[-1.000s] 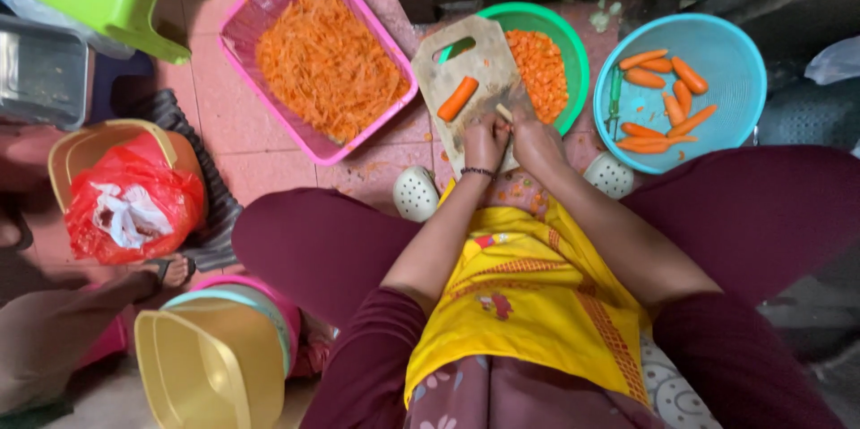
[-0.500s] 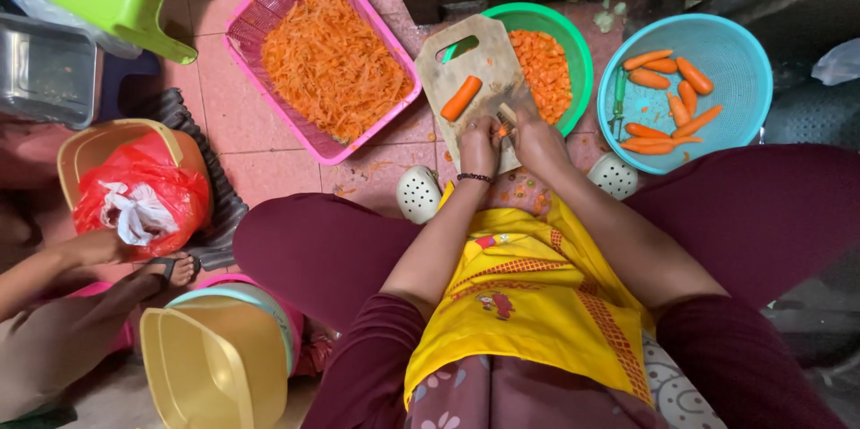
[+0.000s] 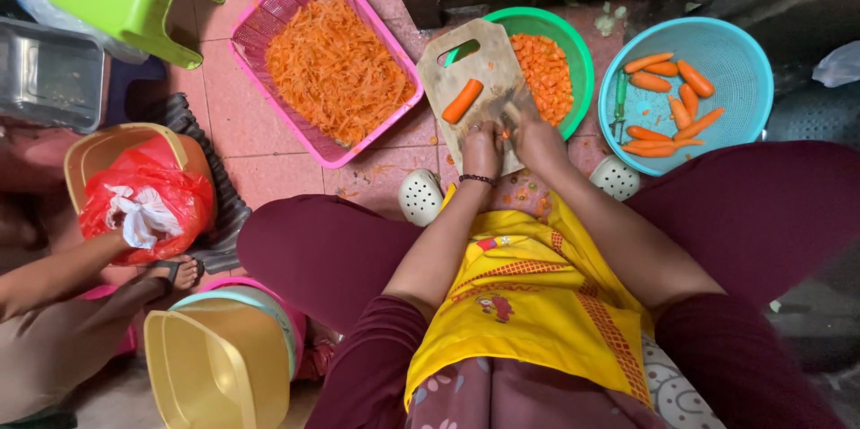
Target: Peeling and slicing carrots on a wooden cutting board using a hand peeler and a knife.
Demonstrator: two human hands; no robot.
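Grip: left hand (image 3: 482,144) pins a carrot piece; right hand (image 3: 536,135) closed, knife blurred.
Place: near edge of pale wooden cutting board (image 3: 475,89).
Technique: curl fingertips back.

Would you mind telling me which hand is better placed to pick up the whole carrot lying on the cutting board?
Probably the left hand: the carrot lies just beyond it, while the right hand sits farther right.

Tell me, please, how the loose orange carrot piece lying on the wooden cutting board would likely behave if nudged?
The loose orange carrot piece looks round and tapered, so it would probably roll in a curve. It seems stiff, not floppy. The wooden cutting board rests partly over the green bowl, so the piece might roll off.
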